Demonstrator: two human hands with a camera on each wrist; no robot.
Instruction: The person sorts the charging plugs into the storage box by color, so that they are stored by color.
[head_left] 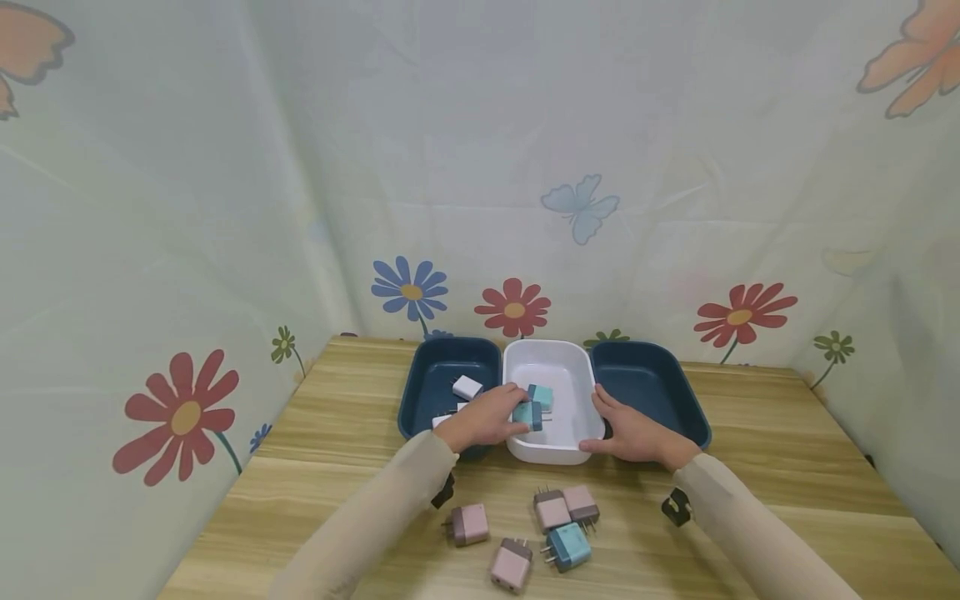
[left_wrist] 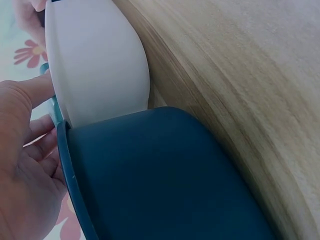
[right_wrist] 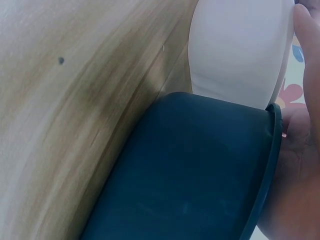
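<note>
In the head view my left hand [head_left: 487, 415] reaches over the left rim of the white tray [head_left: 555, 454]. Its thumb and fingers pinch a teal plug charger [head_left: 527, 414] with a darker blue end, prongs pointing right. Just behind it, a second teal charger [head_left: 542, 395] lies inside the white tray. At that tray's right rim, my right hand [head_left: 633, 433] rests with thumb and fingers spread apart and no charger visible in it. Both wrist views show mainly the tray walls; the right fingers are partly hidden behind the dark blue rim.
Left of the white tray, a dark blue tray [head_left: 407, 408] contains several white chargers [head_left: 467, 387]. Another dark blue tray [head_left: 652, 383] stands on the right. On the wooden table [head_left: 300, 467] in front lie several pink chargers [head_left: 512, 564] and one teal charger [head_left: 568, 547].
</note>
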